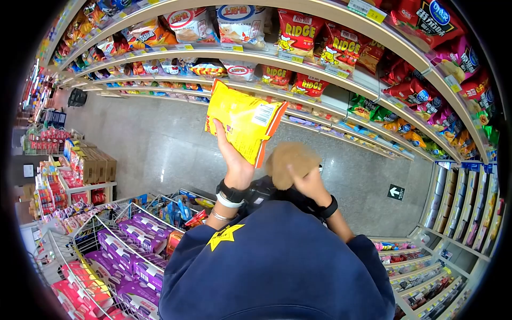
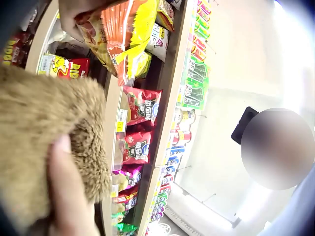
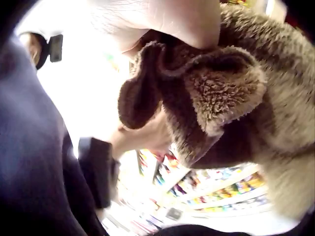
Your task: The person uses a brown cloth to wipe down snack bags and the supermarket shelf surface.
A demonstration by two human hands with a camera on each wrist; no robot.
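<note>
My left hand [image 1: 235, 160] grips a yellow snack bag [image 1: 242, 120] with orange-red ends from below, its barcode side facing up in the head view. In the left wrist view the orange crimped end of the snack bag [image 2: 120, 34] shows near the shelf. My right hand [image 1: 313, 188] pinches a fuzzy brown cloth [image 1: 286, 160], thumb on top, just right of the bag and a little lower. Loose folds of the fuzzy cloth [image 3: 221, 93] hang below the right hand [image 3: 172, 19] in the right wrist view.
Shelves [image 1: 208, 50] of snack bags curve across the front, with red RIDGE bags [image 1: 300, 33] among them. At lower left stands a wire basket [image 1: 88, 221] with purple boxes [image 1: 141, 234]. Cardboard boxes [image 1: 96, 165] stand farther left. Grey floor [image 1: 160, 138] lies between.
</note>
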